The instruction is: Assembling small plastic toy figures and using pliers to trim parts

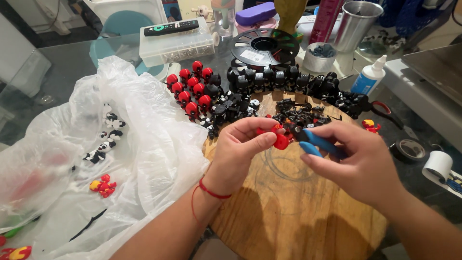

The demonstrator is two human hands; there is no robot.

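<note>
My left hand (240, 149) pinches a small red plastic figure (279, 139) over a round wooden board (288, 212). My right hand (365, 163) grips blue-handled pliers (315, 143), whose dark jaws touch the red figure. Behind the hands stand rows of red-headed figures (192, 86) and black figures (279, 79), plus a heap of loose black parts (301, 115).
A crumpled clear plastic bag (96, 159) with several small figures lies at the left. At the back are a black filament spool (264, 45), a clear box with a remote (175, 41), a metal cup (353, 24) and a glue bottle (368, 77). Tape rolls (435, 166) sit at the right.
</note>
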